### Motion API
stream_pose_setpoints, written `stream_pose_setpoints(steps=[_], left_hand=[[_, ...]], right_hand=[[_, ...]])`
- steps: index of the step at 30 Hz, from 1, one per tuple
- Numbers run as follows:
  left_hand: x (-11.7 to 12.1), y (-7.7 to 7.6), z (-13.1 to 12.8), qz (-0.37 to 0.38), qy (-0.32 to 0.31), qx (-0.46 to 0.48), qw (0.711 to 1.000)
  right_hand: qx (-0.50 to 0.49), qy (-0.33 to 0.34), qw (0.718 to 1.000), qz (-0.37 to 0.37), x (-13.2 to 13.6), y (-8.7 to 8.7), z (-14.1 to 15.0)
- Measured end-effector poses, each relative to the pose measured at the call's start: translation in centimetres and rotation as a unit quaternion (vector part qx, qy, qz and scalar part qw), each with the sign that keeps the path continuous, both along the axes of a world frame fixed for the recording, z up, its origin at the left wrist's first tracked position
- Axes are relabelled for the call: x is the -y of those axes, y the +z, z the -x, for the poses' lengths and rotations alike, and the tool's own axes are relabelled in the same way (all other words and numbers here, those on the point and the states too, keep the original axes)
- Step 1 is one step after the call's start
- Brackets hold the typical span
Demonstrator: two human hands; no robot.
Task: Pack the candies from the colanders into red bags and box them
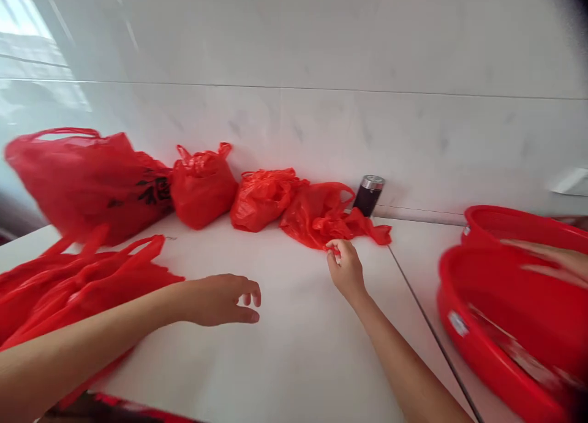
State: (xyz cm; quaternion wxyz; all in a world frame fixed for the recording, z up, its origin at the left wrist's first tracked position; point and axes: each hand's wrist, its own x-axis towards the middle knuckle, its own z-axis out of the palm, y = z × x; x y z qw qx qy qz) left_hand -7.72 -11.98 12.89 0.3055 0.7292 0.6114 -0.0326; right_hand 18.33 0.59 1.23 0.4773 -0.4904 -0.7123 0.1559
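Note:
Above the white table, my left hand (225, 300) hovers with its fingers loosely curved and apart, and nothing shows in it. It is to the right of a large red plastic bag (92, 276) whose handles stick up and which my forearm partly covers. My right hand (348, 269) reaches to the crumpled red plastic bag (316, 212) by the wall, thumb and fingertips pinched at its lower edge. That bag lies slack, one handle looped up. A dark thermos with a silver lid (367, 195) stands tilted in view just behind it.
Along the wall sit a big printed red bag (92, 178), a tied red bag (202, 187) and a smaller red bag (264, 199). At right are two red tubs (459, 300), with another person's blurred hand (555, 261) over them. A seam runs across the table (285, 349).

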Motion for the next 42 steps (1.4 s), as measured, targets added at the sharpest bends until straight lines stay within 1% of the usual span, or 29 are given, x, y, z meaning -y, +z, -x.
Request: stream_pose_setpoints(steps=[3, 6, 9, 12, 14, 16, 18, 20, 22, 24, 26, 27, 29, 31, 32, 33, 35, 37, 38, 39, 40, 42], left_hand=[[-3.4, -1.4, -2.3, -0.007, -0.046, 0.005, 0.999], [-6.3, -2.6, -5.1, -0.040, -0.069, 0.019, 0.997], [-7.8, -3.8, -8.2, -0.113, -0.084, 0.017, 0.990], [-9.0, -5.4, -10.8, -0.199, -0.099, 0.006, 0.975], [-10.4, -6.8, -11.7, -0.254, -0.115, -0.007, 0.960], [-12.7, -8.3, -12.2, -0.282, -0.122, -0.018, 0.951], [-15.6, -9.8, -12.4, -0.283, -0.106, -0.021, 0.953], [-18.5, -10.8, -12.8, -0.269, -0.074, -0.011, 0.960], [-20.6, -11.3, -13.4, -0.267, -0.043, 0.009, 0.963], [-21.6, -11.0, -14.1, -0.270, -0.017, 0.040, 0.962], [-21.1, -9.8, -14.4, -0.274, -0.001, 0.085, 0.958], [-20.5, -8.9, -14.3, -0.278, 0.003, 0.114, 0.954], [-18.5, -6.7, -13.6, -0.286, 0.012, 0.180, 0.941], [-16.2, -4.3, -12.6, -0.284, 0.019, 0.248, 0.926], [-15.0, -3.1, -12.1, -0.262, 0.022, 0.299, 0.917], [-14.0, -2.2, -11.6, -0.226, 0.027, 0.359, 0.905], [-12.2, -1.0, -11.0, -0.138, 0.050, 0.485, 0.862], [-11.2, -0.9, -10.4, -0.078, 0.090, 0.567, 0.815], [-10.9, -1.3, -10.0, -0.072, 0.108, 0.579, 0.805], [-10.7, -1.8, -9.5, -0.070, 0.124, 0.582, 0.801], [-10.6, -2.4, -8.8, -0.064, 0.142, 0.584, 0.797], [-10.8, -3.9, -6.8, -0.050, 0.189, 0.583, 0.789]], right_hand=[[0.061, -0.051, 0.997, 0.006, -2.9, 1.1, -2.7], [0.093, -0.117, 0.988, 0.039, -6.3, 1.2, -4.3], [0.099, -0.190, 0.973, 0.087, -9.5, 0.7, -4.8], [0.093, -0.229, 0.960, 0.133, -11.3, 0.3, -5.1], [0.087, -0.241, 0.956, 0.141, -11.5, 0.4, -5.3], [0.077, -0.254, 0.956, 0.126, -11.1, 1.0, -5.5], [0.062, -0.270, 0.957, 0.092, -10.2, 2.3, -5.6], [0.047, -0.285, 0.956, 0.052, -8.9, 3.9, -5.6], [0.017, -0.293, 0.956, -0.003, -7.4, 5.8, -5.6], [-0.042, -0.279, 0.956, -0.084, -5.8, 7.6, -5.5], [-0.105, -0.244, 0.952, -0.153, -4.3, 9.0, -5.4], [-0.126, -0.224, 0.951, -0.169, -3.7, 9.4, -5.3], [-0.130, -0.181, 0.960, -0.168, -2.3, 9.8, -5.1], [-0.099, -0.116, 0.976, -0.158, -0.8, 9.5, -4.7], [-0.071, -0.072, 0.983, -0.152, 0.0, 9.1, -4.4], [-0.036, -0.024, 0.989, -0.143, 0.9, 8.5, -4.0], [0.027, 0.068, 0.991, -0.117, 2.7, 7.3, -3.3], [0.047, 0.126, 0.987, -0.083, 4.3, 6.0, -2.9], [0.029, 0.137, 0.988, -0.066, 4.9, 5.6, -2.9], [-0.006, 0.132, 0.990, -0.051, 5.3, 5.2, -3.1], [-0.056, 0.111, 0.992, -0.036, 5.6, 5.0, -3.5], [-0.173, 0.027, 0.984, -0.008, 5.7, 5.0, -4.8]])
